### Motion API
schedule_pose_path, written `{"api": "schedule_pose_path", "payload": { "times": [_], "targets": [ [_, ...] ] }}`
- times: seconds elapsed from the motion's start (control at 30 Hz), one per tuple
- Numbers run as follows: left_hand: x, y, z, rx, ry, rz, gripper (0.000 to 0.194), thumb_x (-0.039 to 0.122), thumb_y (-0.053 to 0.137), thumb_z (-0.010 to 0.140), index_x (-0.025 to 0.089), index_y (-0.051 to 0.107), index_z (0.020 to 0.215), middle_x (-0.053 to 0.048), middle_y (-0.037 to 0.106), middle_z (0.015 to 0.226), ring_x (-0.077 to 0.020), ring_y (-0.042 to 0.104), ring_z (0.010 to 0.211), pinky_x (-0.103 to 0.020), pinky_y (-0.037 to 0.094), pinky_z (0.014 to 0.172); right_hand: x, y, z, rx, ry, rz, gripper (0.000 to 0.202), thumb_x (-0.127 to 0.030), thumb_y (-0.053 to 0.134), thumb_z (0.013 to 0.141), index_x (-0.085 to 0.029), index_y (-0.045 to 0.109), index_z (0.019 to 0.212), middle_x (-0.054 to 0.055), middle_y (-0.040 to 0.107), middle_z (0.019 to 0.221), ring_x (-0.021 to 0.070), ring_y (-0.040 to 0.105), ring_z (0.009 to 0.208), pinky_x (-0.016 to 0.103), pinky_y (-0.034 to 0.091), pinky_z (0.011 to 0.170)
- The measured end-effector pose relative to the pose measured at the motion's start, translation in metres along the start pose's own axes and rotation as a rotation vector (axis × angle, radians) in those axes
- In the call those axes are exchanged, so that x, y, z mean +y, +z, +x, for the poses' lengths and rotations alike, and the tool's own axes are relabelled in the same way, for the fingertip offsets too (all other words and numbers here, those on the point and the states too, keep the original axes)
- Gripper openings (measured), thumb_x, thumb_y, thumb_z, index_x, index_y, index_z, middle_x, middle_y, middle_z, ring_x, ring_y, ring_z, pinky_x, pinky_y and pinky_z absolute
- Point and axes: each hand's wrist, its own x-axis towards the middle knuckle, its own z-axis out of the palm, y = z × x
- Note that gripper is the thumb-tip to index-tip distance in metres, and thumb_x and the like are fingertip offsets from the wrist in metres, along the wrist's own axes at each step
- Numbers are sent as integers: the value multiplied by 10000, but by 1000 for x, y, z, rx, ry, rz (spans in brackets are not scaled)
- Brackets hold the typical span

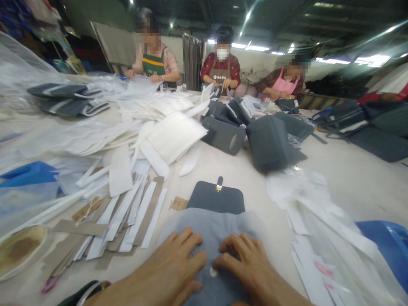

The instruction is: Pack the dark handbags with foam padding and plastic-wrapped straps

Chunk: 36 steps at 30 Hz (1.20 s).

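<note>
Sheet (210, 227) lies beneath left hand (182, 259) and right hand (248, 261).

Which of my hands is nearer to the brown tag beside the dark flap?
Left. In view, the left hand is below the tag, the right hand farther, at its lower right.

You are seeing no clearly legible text. A brown apron (227, 68) is carrying a pale emblem (215, 77) and characters (222, 77) too small for reading; a green apron (156, 70) is showing blurred lettering. Beside the dark flap (210, 199), the brown tag (179, 204) is displaying unreadable dark marks.
</note>
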Motion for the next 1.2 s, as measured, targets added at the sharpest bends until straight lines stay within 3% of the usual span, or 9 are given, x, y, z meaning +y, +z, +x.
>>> {"api": "schedule_pose_path", "payload": {
  "times": [0.1,0.2,0.3,0.4,0.5,0.63,0.8,1.03,1.2],
  "targets": [
    [-9,10,10,62,46,2,208,124,458,911,243,580,1029,-31,603,1105,-222,529,1002,-368,425,942,-9,-10,3,-50,42,-48,455,-599,627,818,-281,573,1139,77,569,1137,268,518,947,398,386,796],
    [-19,15,25,106,102,-28,266,25,430,852,228,541,983,-1,600,1026,-191,542,926,-339,438,896,-16,-12,10,-40,94,-127,338,-552,628,843,-251,616,998,69,604,1045,244,542,877,378,408,759],
    [-25,15,41,131,90,-4,283,12,393,849,222,520,991,-7,591,1017,-183,561,871,-311,466,822,-17,-5,18,33,88,-194,197,-402,592,911,-217,599,844,45,616,893,199,549,760,316,398,648],
    [-27,20,52,145,45,65,282,10,361,863,214,520,976,-28,586,1014,-183,568,799,-303,485,744,-12,9,25,167,101,-320,73,-202,598,885,-207,560,823,30,608,808,196,542,690,306,351,560],
    [-27,29,56,155,34,113,292,-3,369,857,204,527,989,-46,579,1053,-187,574,804,-319,502,749,-4,22,28,282,171,-409,154,-67,581,822,-204,540,881,24,601,790,198,537,662,309,341,543],
    [-27,41,54,206,33,197,266,26,396,890,182,541,1049,-76,574,1089,-238,550,935,-407,491,846,2,31,25,410,203,-491,263,-148,660,806,-202,549,1039,64,629,954,259,557,822,374,416,687],
    [-34,51,54,346,23,279,211,121,442,937,195,524,1117,-87,562,1135,-297,485,1050,-514,427,897,6,33,22,473,224,-457,358,-233,704,805,-216,562,1133,64,633,1092,286,537,951,449,398,830],
    [-35,48,52,331,-21,215,207,189,463,955,197,518,1155,-81,550,1173,-282,469,1077,-504,413,954,7,33,21,421,326,-391,321,-257,662,837,-190,589,1143,83,617,1036,291,526,925,464,422,800],
    [-35,47,51,331,-55,175,221,215,491,941,187,528,1157,-91,536,1190,-292,458,1100,-505,417,972,10,21,21,259,401,-257,243,-355,610,883,-212,600,1079,93,587,1038,305,531,934,496,439,792]
  ]
}}
